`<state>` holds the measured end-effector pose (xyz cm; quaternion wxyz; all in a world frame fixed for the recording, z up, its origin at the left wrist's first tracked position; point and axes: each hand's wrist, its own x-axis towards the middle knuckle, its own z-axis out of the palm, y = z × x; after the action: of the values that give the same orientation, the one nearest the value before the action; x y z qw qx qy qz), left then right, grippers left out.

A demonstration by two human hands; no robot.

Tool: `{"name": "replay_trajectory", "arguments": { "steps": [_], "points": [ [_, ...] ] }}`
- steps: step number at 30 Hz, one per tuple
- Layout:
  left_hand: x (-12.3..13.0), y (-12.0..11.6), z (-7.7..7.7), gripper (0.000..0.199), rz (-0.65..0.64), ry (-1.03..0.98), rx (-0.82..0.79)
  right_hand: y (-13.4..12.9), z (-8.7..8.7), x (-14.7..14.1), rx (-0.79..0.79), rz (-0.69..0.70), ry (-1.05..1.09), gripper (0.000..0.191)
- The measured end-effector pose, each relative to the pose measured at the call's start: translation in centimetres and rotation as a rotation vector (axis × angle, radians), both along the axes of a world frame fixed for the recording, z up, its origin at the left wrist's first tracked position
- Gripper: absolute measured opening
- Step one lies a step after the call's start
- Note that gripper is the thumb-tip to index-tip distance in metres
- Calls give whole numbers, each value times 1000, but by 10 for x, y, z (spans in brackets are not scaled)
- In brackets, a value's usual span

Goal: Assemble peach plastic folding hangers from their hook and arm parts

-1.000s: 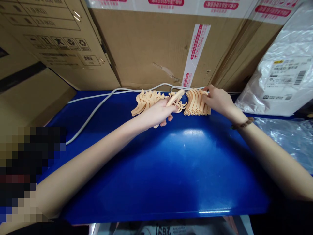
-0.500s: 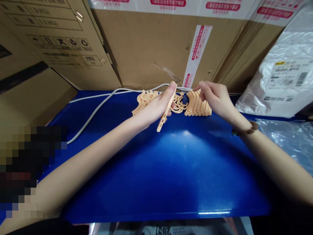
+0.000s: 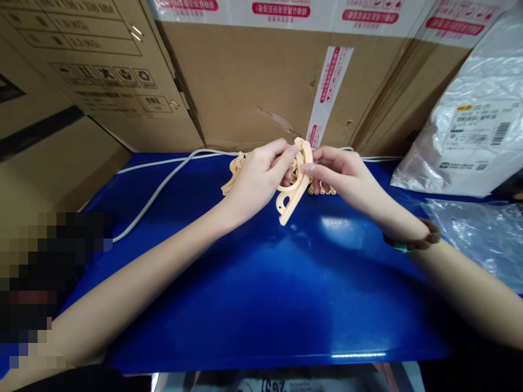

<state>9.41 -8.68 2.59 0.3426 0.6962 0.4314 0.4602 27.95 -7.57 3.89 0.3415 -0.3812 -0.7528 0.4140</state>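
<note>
My left hand (image 3: 259, 177) pinches a pale wood-coloured curved piece (image 3: 300, 191), held tilted above the back of the table. It has a long bar-like edge, a ring-like curve and a lower end with a rounded opening and a small hole. On its right edge, my right hand (image 3: 345, 173) closes its thumb and fingers; some fingertips are hidden behind it. Similar curved pieces (image 3: 233, 175) lie behind my left hand. More pale pieces (image 3: 322, 189) show below my right hand, mostly covered by it.
Cardboard boxes (image 3: 253, 76) stand along the back of the blue table (image 3: 261, 294). A white cable (image 3: 157, 190) runs across the left and behind the pieces. At the right are a white plastic parcel (image 3: 461, 130) and a clear plastic bag (image 3: 478, 234).
My right hand has moved down and left from above the right-hand stack onto the held piece. The piece has turned from edge-on to show its curved face.
</note>
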Motion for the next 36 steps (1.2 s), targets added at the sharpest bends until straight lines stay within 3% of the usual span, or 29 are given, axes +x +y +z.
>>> {"name": "replay_trajectory", "arguments": {
  "steps": [3,5,10,14,19,23,26,29,36],
  "points": [
    [-4,0,3,38,-1,87,83,2,0,4,93,-45,-34,26],
    [-8,1,6,42,-5,107,108,3,2,7,239,-91,-132,29],
    [-13,1,12,42,-129,216,162,1,6,11,712,-203,-662,37],
    [-10,-2,13,41,-155,292,158,4,1,12,838,-157,-922,41],
    [-9,0,8,35,-80,462,266,11,-4,16,697,-128,-824,29],
    [-16,8,1,29,30,615,285,18,0,22,448,-150,-403,18],
    [-22,24,-6,34,19,638,113,21,6,25,240,-169,-111,25],
    [-23,43,-14,32,-26,693,-182,21,12,25,157,-193,7,28],
    [-16,62,-24,30,-29,783,-332,10,18,20,106,-104,46,29]
  ]
}}
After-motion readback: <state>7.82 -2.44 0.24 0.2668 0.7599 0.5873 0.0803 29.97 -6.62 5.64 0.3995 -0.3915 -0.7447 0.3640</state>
